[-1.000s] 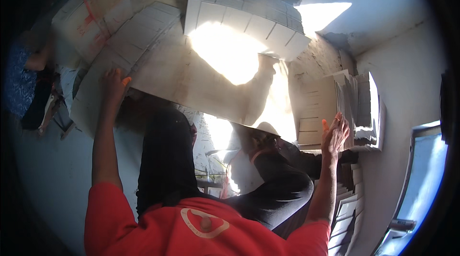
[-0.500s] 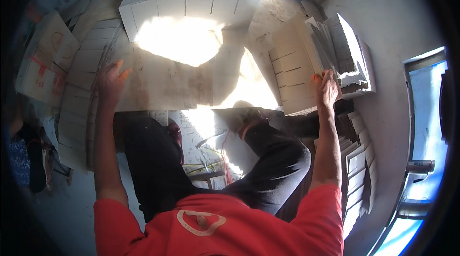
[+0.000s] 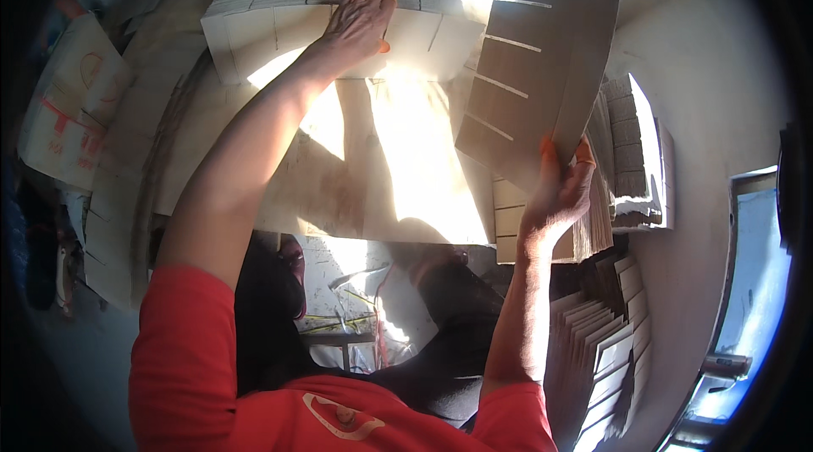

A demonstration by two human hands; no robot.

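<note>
My right hand is closed on the lower edge of a slotted cardboard sheet, which it holds up and tilted. Several parallel slits run in from the sheet's left edge. My left hand reaches to the far stack of slotted cardboard sheets. Its fingers curl over the stack's top edge, with the thumb against the front face. How many sheets it grips is hidden. Beneath the stack is a pale board, lit by bright patches of sun.
At the right stands another stack of slotted sheets, partly behind the raised sheet. More cardboard pieces lean lower right. On the left are a long cardboard stack and a printed carton. Scraps lie on the floor between my legs.
My right hand has lifted a slotted sheet from the right stack and swung it up. My left hand has moved from the left side to the far stack.
</note>
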